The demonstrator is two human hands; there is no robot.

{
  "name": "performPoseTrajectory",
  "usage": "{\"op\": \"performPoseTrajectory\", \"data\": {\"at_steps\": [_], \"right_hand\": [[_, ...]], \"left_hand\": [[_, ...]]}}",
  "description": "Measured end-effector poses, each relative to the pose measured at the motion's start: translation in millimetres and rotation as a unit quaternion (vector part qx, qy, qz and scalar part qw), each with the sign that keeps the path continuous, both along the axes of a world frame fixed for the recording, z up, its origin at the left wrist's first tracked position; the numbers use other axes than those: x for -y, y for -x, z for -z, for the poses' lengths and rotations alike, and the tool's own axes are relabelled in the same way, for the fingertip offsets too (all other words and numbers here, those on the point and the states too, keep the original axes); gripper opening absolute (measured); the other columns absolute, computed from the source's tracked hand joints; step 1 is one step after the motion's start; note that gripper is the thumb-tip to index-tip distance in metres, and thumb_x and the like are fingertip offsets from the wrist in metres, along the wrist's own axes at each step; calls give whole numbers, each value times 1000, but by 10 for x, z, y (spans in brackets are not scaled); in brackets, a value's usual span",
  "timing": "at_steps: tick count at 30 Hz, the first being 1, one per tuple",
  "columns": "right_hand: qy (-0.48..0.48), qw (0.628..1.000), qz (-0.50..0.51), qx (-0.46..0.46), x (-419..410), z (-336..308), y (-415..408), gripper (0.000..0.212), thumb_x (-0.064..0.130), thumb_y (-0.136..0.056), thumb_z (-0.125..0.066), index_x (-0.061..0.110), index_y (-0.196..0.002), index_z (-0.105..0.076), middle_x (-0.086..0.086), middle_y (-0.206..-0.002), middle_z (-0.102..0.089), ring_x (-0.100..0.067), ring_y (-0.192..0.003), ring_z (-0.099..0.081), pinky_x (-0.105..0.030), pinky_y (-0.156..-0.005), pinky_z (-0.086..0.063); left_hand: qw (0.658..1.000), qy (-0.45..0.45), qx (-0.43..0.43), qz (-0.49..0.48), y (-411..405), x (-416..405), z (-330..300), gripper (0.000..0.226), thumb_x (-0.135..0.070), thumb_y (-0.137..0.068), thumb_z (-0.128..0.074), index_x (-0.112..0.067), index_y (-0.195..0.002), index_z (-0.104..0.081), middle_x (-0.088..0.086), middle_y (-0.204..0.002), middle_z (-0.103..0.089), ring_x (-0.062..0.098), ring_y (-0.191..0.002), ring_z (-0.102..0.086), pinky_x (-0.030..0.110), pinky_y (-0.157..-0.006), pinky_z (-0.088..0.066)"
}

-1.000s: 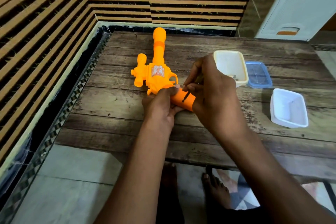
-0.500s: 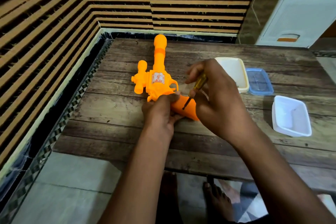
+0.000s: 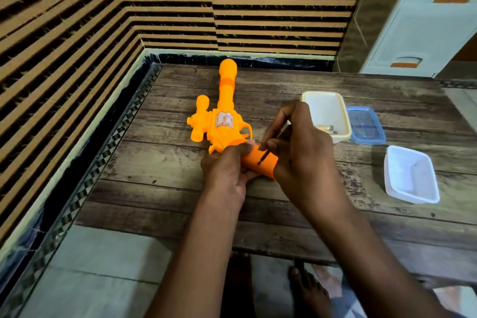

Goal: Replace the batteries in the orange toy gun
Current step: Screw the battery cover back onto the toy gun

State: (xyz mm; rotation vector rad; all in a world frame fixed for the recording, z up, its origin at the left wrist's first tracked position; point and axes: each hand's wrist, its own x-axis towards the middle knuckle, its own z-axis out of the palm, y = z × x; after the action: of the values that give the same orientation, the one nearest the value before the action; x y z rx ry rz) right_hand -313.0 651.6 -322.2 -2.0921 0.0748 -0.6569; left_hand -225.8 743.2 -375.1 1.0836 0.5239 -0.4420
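Screwdriver [image 3: 263, 158] tilted steeper; cream tub [image 3: 325, 100] (batteries [image 3: 327, 128] inside) behind right hand [image 3: 302, 152].

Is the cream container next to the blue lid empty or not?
Not empty. The cream container stands open beside the blue lid, and small batteries lie at its near end.

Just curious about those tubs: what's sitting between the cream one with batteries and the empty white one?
In the head view, the blue lid lies beside the cream tub; bare table separates it from the white tub.
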Motion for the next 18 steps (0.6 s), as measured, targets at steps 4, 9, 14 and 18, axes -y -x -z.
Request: {"op": "performPoseTrajectory", "data": {"at_steps": [4,9,14,18], "right_hand": [[43,995,95,-6,-160,111,-25,44,8,-87,-75,26,-103,-38,6,-87,-64,-17,-75,-70,-44,-62,-57],[43,999,26,-11,-56,9,-59,31,15,-87,-70,14,-106,-45,1,-86,-64,-13,-74,-66,-40,-65,-55],[-12,994,-95,-56,148,-131,-2,33,40,-77,-50,22,-105,-45,1,-101,-70,-14,-86,-69,-33,-74,-56],[-4,994,-94,-61,185,-91,-28,33,24,-77,-56,20,-108,-45,5,-93,-73,-10,-85,-73,-31,-79,-60]], "left_hand": [[1000,-6,-8,-4,1,17,-8,40,7,-82,-72,-3,-121,-69,19,-115,-75,33,-97,-73,32,-44,-56],[1000,-6,-2,-1,13,0,-11,41,8,-80,-71,-2,-120,-70,20,-112,-76,35,-99,-73,37,-51,-59],[1000,0,10,27,-1,-8,28,44,5,-78,-73,-3,-121,-70,24,-115,-75,36,-98,-76,52,-65,-64],[1000,5,14,19,-15,-9,52,44,8,-78,-72,-4,-120,-71,23,-114,-75,41,-106,-73,57,-69,-63]]}}
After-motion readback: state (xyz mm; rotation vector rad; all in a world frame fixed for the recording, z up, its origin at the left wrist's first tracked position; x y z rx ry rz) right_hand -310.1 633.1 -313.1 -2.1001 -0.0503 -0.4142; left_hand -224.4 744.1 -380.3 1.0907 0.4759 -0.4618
